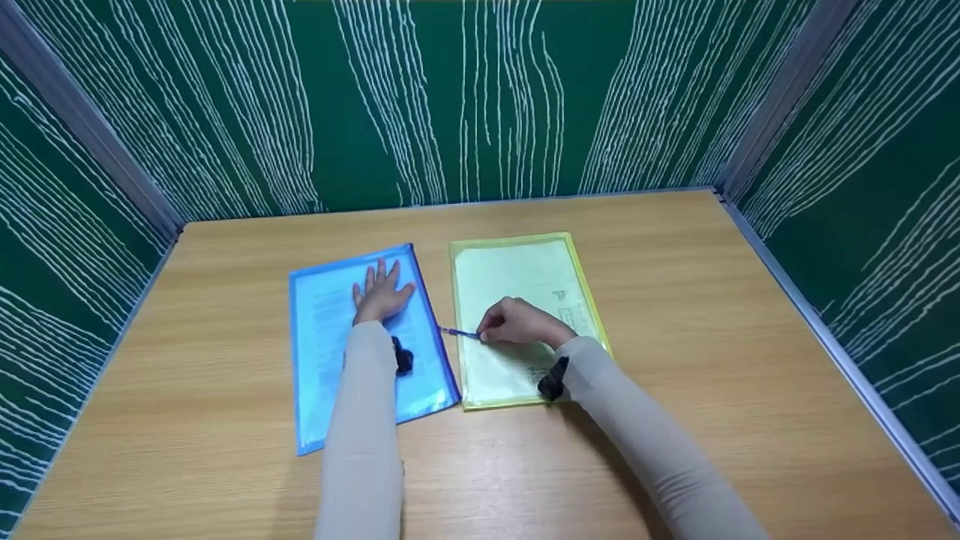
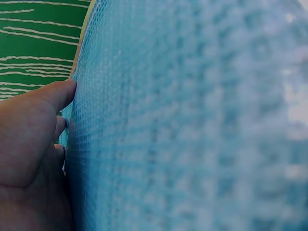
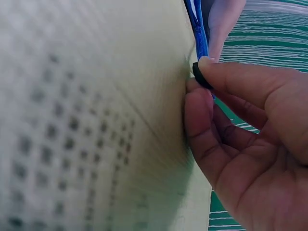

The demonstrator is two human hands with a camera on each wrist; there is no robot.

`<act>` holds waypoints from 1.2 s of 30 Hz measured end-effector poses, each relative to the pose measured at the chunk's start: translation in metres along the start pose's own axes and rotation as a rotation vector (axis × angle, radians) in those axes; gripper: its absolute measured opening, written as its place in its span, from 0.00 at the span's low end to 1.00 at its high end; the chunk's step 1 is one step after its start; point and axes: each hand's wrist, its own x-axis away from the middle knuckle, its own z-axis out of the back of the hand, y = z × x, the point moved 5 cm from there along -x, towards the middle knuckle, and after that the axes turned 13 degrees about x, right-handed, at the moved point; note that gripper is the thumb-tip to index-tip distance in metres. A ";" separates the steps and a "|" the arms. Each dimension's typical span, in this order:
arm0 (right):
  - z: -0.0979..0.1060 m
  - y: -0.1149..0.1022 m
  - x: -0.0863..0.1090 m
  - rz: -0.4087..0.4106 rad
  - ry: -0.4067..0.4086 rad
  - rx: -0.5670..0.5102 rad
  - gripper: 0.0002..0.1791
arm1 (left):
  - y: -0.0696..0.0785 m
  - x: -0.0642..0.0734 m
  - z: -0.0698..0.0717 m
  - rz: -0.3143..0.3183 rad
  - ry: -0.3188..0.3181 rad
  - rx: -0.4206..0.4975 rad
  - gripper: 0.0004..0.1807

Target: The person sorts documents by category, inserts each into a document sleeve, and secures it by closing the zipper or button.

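A blue mesh zipper pouch (image 1: 322,322) with a printed sheet inside lies on the table, tilted slightly. My left hand (image 1: 381,296) rests on its upper part with the fingers spread; in the left wrist view the thumb and fingertips (image 2: 67,91) touch the mesh. Between thumb and fingers, my right hand (image 1: 517,322) pinches the dark end of a blue zipper pull cord (image 3: 201,41). The cord stretches from the pouch's dark blue right edge, across the gap, over a yellow mesh pouch (image 1: 502,270). That yellow pouch holds a printed sheet and lies under my right hand.
The wooden table (image 1: 750,360) extends around both pouches. Green panels (image 1: 525,105) with white wavy lines stand at its back and sides, joined by grey metal posts (image 1: 772,97). A small black wrist device (image 1: 553,381) sits at the right cuff.
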 end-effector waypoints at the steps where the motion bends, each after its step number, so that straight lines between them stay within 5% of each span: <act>1: 0.000 -0.001 0.000 0.002 -0.003 0.001 0.06 | -0.001 0.000 0.000 0.001 0.000 0.002 0.37; 21: -0.004 -0.005 0.008 0.073 -0.014 0.018 0.06 | -0.001 0.001 0.003 0.010 -0.004 0.020 0.37; 36: -0.006 -0.009 0.035 0.181 -0.084 0.055 0.05 | -0.001 0.002 0.004 0.011 -0.004 0.017 0.37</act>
